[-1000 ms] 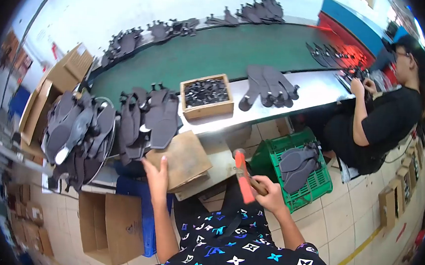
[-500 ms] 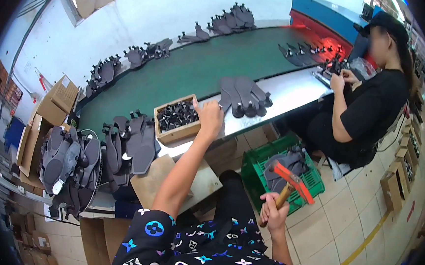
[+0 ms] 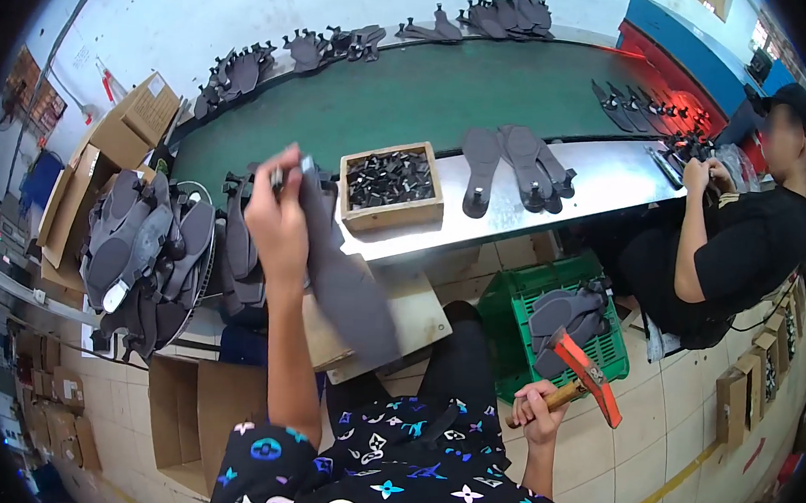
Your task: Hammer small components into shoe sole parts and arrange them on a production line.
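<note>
My left hand (image 3: 278, 229) is raised left of a wooden box (image 3: 391, 218), its fingers closed at the heel end of a dark grey shoe sole (image 3: 354, 304). The sole hangs slanted toward me, its lower end blurred by motion above a pale work block (image 3: 417, 323). Small black heel pieces (image 3: 389, 178) fill the box. Low on the right, my right hand (image 3: 538, 412) grips the wooden handle of a hammer (image 3: 586, 376) with an orange-red head. Several soles with heels (image 3: 526, 162) lie on the metal ledge right of the box.
Piled soles (image 3: 128, 242) stand at the left, beside cardboard boxes (image 3: 136, 125). Behind the ledge runs a green conveyor belt (image 3: 414, 89) with more soles along its far edge. A green crate (image 3: 501, 314) holds soles on the floor. A co-worker (image 3: 750, 229) sits at the right.
My left hand has moved left from the box's right end and now holds a sole. The hammer stays in my right hand. The whole view has shifted.
</note>
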The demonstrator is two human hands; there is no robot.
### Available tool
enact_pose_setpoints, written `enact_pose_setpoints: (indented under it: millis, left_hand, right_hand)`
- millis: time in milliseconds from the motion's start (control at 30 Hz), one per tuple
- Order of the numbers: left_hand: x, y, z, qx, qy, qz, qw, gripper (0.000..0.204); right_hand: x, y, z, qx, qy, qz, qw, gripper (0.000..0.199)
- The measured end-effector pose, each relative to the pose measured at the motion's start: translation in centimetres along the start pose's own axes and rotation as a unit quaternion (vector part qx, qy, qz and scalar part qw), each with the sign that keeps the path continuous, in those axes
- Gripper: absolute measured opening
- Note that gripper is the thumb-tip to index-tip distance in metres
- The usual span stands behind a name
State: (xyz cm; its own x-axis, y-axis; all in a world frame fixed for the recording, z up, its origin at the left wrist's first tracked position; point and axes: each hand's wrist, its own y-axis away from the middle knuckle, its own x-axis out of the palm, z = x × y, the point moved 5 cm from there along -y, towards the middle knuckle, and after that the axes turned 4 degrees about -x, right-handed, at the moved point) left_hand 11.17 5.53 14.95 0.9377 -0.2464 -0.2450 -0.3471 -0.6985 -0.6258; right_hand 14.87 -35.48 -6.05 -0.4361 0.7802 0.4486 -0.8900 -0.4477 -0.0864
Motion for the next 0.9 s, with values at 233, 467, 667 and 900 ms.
enact_pose_setpoints:
  millis: [233,467,667,900]
  left_hand:
    - [-4.5,12.8,9.1,-0.066,-0.12,0.156,0.978,0.039]
    - [0.1,6.6,6.5,0.072,-0.16,0.152,0.973,0.018]
    - [11.7,1.8,10.1,0.039,-0.364,0.326,0.872,0.023]
    - [13.1,-1.6,13.4,-0.125,-0.245,0.383,0.882,0.023]
  right_hand:
    - [6.5,-2.8,0.0,-0.039,0.014,0.152,0.988,0.025]
    - [8.9,-2.8,-1.3,0.031,-0.109,0.18,0.977,0.024]
    - [9.3,-2.7,-0.1,0.003,-0.093,0.166,0.982,0.026]
    - [8.0,-3.1,1.1,-0.035,-0.09,0.137,0.986,0.026]
